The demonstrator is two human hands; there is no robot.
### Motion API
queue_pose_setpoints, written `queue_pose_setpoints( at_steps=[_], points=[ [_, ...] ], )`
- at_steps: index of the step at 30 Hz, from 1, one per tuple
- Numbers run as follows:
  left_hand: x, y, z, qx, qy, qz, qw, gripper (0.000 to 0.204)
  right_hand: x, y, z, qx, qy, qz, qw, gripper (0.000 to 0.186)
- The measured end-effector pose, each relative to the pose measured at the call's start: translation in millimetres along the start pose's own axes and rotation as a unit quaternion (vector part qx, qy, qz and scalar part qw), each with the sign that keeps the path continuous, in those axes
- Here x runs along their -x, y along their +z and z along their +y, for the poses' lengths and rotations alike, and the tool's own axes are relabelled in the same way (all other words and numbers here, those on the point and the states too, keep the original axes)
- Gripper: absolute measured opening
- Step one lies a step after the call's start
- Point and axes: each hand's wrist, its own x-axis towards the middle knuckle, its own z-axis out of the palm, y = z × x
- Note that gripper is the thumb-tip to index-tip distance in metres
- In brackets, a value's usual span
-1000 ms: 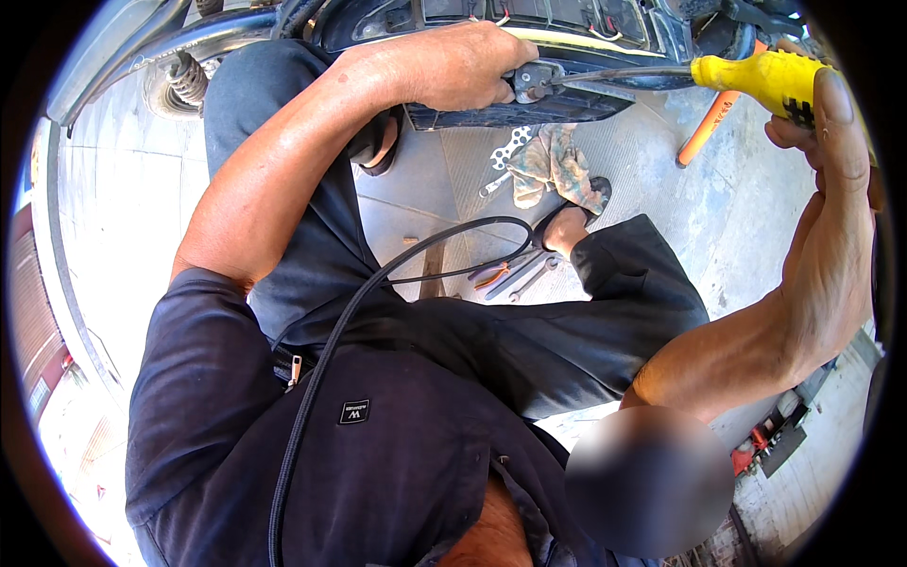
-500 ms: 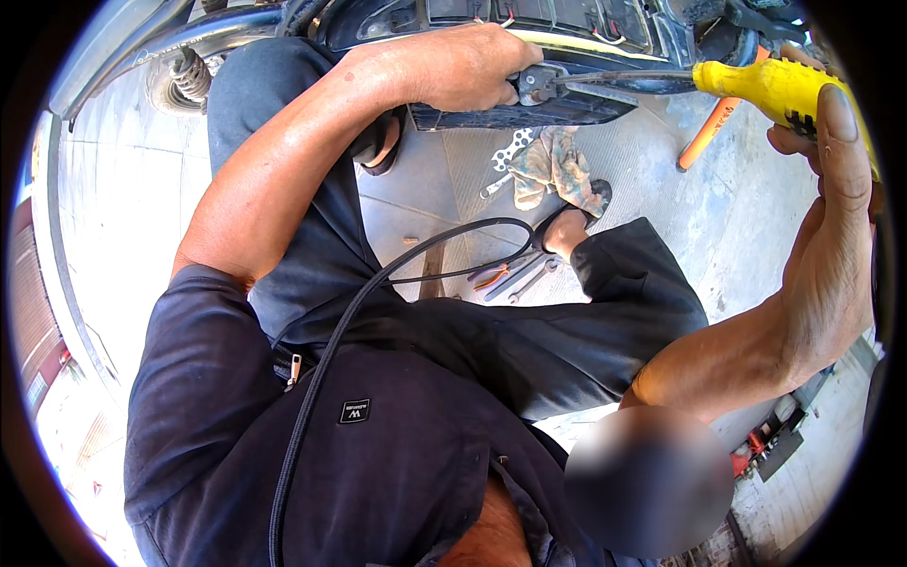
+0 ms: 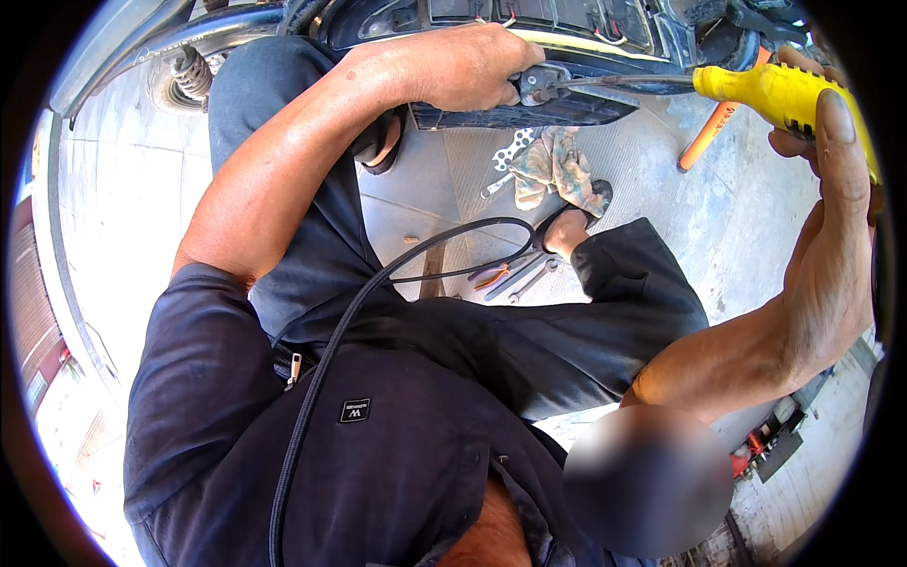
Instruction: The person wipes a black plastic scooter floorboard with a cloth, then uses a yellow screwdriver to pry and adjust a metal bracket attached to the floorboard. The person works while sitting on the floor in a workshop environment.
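Observation:
At the top centre my left hand [image 3: 472, 71] is closed on a dark metal tool head [image 3: 539, 87], just in front of a black vehicle housing [image 3: 614, 19] with wires inside. A long metal shaft [image 3: 628, 79] runs from the head to a yellow handle [image 3: 746, 87], held by my right hand [image 3: 822, 175] with fingers curled around it at the right rim. What sits inside the head is too small to make out. A black looped cord [image 3: 477, 225] runs over my lap and shirt.
On the floor lie a rag [image 3: 548, 170], a multi-hole wrench [image 3: 510, 151], orange-handled pliers [image 3: 491, 277] and an open-end wrench [image 3: 532, 282]. An orange tube [image 3: 709, 132] stands right of these. My legs and sandalled feet frame the tools. A wheel with a spring [image 3: 184, 80] is upper left.
The yellow handle and my right hand have moved slightly downward since a second ago. My left hand has shifted very little, keeping its grip on the metal head.

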Motion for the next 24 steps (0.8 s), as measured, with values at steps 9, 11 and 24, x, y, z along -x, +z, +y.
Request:
queue_pose_setpoints(
  at_steps=[9,11,24],
  points=[
    [1,-3,3,0.001,-0.002,-0.009,1.000,0.037,-1,-2,5,0.038,-0.010,0.012,0.999,0.039],
    [1,-3,2,0.001,-0.002,-0.011,1.000,0.037,0,-1,6,0.048,-0.006,0.016,0.999,0.040],
    [1,-1,1,0.007,0.001,-0.006,1.000,0.036,-3,-4,5,0.026,-0.023,0.019,0.999,0.038]
  ],
)
